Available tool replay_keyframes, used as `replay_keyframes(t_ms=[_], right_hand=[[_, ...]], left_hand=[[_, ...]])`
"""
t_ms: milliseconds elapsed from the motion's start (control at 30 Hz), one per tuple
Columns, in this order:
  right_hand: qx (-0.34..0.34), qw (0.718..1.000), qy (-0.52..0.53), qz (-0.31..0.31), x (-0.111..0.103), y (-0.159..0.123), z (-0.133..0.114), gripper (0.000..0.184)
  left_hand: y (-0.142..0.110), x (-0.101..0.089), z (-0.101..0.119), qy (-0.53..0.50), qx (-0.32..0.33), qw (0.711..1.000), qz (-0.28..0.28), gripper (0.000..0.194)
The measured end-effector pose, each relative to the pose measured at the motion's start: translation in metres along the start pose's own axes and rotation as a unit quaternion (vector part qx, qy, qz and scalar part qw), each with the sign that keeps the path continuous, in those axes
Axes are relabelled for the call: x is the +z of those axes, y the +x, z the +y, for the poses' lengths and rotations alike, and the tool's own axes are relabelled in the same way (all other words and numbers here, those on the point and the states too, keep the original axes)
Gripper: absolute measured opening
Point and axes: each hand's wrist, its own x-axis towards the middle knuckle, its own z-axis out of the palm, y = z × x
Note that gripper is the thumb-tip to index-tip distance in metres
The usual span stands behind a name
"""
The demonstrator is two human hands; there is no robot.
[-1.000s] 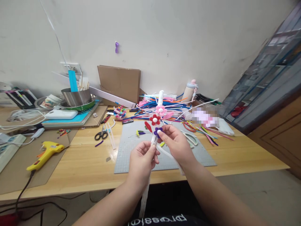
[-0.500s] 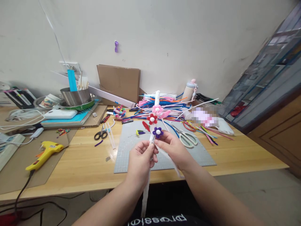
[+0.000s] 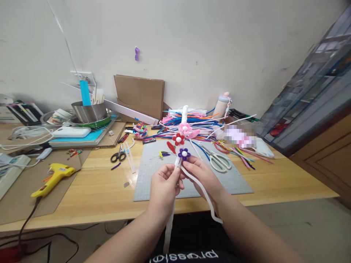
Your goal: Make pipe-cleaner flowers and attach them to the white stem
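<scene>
Upright before me stands a white-wrapped strip bearing pipe-cleaner flowers: a pink flower, a red flower and a purple flower. A red leaf and a pink leaf stick out at its sides. My left hand is closed around its lower end, and a flat white tail hangs below. Just under the purple flower, my right hand pinches a white pipe cleaner, whose free length droops over the hand toward the wrist. The fingertips partly hide the contact point.
Beneath my hands lies a grey cutting mat, with pale-handled scissors at right. Black scissors and a yellow glue gun lie left. Behind are piled pipe cleaners, a bottle and a metal pot.
The white pipe cleaner's loose length has swung out from beneath my right hand and now curves over it, reaching lower. My left hand keeps its hold on the strip.
</scene>
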Motion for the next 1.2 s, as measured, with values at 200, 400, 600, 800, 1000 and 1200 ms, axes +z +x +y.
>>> replay_keyframes(t_ms=[200,400,600,800,1000,1200], right_hand=[[-0.014,0.997,-0.068,0.020,-0.001,-0.010,-0.006,0.016],[-0.063,0.990,-0.098,0.073,-0.006,-0.007,-0.007,0.017],[-0.378,0.787,-0.425,0.237,0.004,-0.028,0.000,0.012],[-0.308,0.746,-0.571,0.152,0.024,-0.024,-0.001,0.008],[-0.249,0.745,-0.603,0.139,0.026,-0.015,0.003,0.013],[-0.323,0.809,-0.462,0.164,0.018,-0.022,-0.010,0.018]], left_hand=[[0.001,-0.002,0.000,-0.010,0.005,1.000,-0.010,0.021],[0.001,-0.001,0.000,-0.004,0.004,1.000,-0.001,0.020],[0.007,-0.003,0.012,-0.016,-0.025,0.998,0.050,0.021],[0.013,-0.002,0.019,-0.065,-0.048,0.994,0.067,0.020],[0.013,-0.003,0.014,-0.061,-0.071,0.994,0.054,0.015],[0.015,-0.007,0.013,-0.049,-0.136,0.988,0.052,0.011]])
